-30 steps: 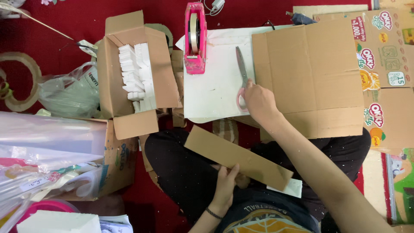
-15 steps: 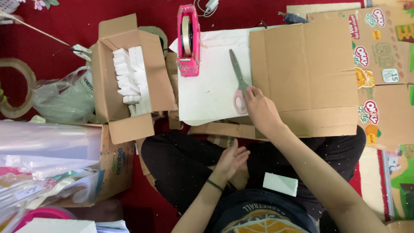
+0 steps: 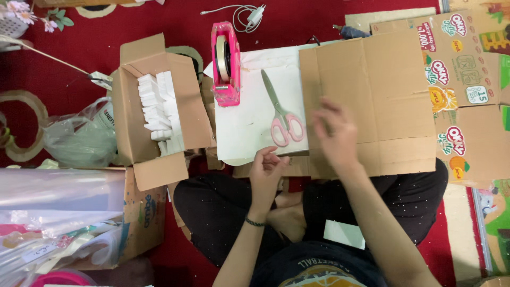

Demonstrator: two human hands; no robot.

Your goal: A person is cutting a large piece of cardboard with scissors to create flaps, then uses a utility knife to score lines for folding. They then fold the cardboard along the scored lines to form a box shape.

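Nearest to you are your crossed legs in dark trousers, with a small white card lying on your lap. Your left hand hangs just above your knees at the near edge of the white sheet; its fingers are loosely curled and grasp nothing. Your right hand is blurred, spread over the near left part of the flat cardboard panel. Its fingers look released, and you cannot tell whether they touch the board or hover just over it.

The cardboard panel lies flat on the floor in front of you, its left edge overlapping the white sheet. Judge it light and stiff, but ready to fold along its creases, so take it by an edge with a flat palm on top, not by a flap. The pink-handled scissors lie on the white sheet just left of your right hand, blades pointing away from you. They should be hard and light; take them by the handle loops.

Further left stands an open cardboard box filled with white foam pieces, with a plastic bag beside it. Beyond the sheet a pink tape dispenser stands upright, and at the far edge a white charger cable lies on the red carpet.
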